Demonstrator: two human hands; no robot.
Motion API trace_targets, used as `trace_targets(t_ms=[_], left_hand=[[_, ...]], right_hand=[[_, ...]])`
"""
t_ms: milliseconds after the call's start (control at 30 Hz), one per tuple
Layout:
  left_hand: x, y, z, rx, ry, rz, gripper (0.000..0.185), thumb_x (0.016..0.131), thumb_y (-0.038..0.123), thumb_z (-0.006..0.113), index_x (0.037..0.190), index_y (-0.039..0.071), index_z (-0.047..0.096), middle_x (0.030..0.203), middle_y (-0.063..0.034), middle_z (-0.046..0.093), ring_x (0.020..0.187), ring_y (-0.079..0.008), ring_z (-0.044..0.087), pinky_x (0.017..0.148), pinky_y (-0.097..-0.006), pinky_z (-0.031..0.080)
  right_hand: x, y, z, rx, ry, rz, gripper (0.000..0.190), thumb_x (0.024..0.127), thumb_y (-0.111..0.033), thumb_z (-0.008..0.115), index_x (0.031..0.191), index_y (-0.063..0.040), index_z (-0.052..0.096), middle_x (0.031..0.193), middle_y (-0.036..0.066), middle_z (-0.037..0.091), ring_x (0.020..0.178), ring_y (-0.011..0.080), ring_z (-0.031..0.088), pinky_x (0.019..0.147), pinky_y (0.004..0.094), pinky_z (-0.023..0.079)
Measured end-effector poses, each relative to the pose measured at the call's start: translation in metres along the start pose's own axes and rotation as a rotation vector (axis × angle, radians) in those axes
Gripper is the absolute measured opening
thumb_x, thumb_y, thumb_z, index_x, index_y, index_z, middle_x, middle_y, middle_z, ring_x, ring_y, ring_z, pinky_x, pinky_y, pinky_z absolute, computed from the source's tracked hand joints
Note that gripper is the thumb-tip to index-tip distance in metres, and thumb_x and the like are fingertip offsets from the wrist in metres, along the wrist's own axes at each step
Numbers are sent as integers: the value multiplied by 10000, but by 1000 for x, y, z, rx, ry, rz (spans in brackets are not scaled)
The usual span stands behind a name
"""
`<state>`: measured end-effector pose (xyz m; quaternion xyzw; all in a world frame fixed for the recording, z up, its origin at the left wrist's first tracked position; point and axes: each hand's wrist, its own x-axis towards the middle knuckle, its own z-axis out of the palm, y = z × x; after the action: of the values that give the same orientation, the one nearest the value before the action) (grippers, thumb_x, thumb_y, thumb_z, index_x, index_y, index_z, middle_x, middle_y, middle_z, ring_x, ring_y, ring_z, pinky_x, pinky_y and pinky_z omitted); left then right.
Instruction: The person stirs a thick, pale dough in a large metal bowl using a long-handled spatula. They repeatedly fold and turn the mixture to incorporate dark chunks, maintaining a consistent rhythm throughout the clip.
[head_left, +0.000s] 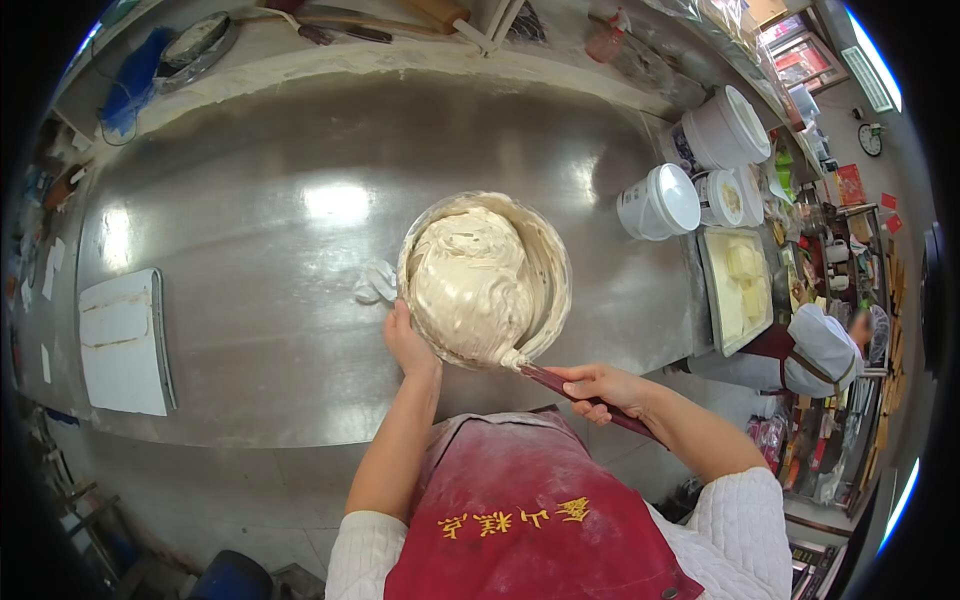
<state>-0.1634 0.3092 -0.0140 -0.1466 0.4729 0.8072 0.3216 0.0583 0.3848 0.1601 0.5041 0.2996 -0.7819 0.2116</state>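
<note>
A round mixing bowl (562, 259) stands on the steel worktable (270, 300) in front of me. Thick, pale, sticky batter or dough (469, 277) fills most of it, heaped towards its left side. My left hand (412, 343) grips the bowl's lower left side, thumb up along the outer wall. In my right hand (606, 390) is the dark red handle (553, 380) of a spatula or similar stirring tool. Its working end meets the batter at the bowl's near right rim and is coated, so its shape is hidden. A crumpled white cloth or paper (373, 283) touches the bowl's left side.
White plastic buckets (651, 206) stand at the right, beside a tray of pale yellow blocks (739, 281). A co-worker (814, 352) is beyond that tray. A flat white folded item (120, 341) lies at the left. Tools and a spray bottle (606, 45) rest on the back shelf.
</note>
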Motion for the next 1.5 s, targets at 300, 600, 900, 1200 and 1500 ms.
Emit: trace_targets(t_ms=[300,600,900,1200,1500], left_hand=[[-38,-22,-37,50,-117,-134,282,949,290,437,894,48,571,734,-11,574,582,-87,525,515,-221,408],[-38,-25,-23,55,-120,-58,287,956,302,407,934,60,559,773,-1,575,635,-83,529,549,-226,409],[-11,-19,-44,229,-122,43,306,947,296,410,812,57,547,704,18,499,587,-67,449,521,-216,353],[16,6,21,1,-80,-25,258,928,230,501,781,21,537,791,-51,582,685,-109,542,623,-271,460],[28,-7,9,70,-4,3,274,917,211,528,707,34,513,701,-6,539,622,-91,485,580,-247,421]], right_hand=[[-67,-40,-14,-521,485,-228,457,921,-166,458,1372,-175,389,609,-11,466,483,63,396,437,219,349],[34,-57,2,-1698,714,-390,600,766,-29,474,1331,-211,384,831,151,605,760,329,600,638,442,461],[-110,-73,34,-1972,789,-159,592,750,-49,514,1321,-169,417,745,117,623,690,290,623,605,424,484],[-22,-83,-34,-1879,873,-198,445,802,-67,497,1242,-133,482,832,138,637,780,294,631,656,404,498],[-18,-68,-26,-1117,315,51,388,891,-144,476,1273,-199,511,661,54,515,523,150,487,472,302,408]])
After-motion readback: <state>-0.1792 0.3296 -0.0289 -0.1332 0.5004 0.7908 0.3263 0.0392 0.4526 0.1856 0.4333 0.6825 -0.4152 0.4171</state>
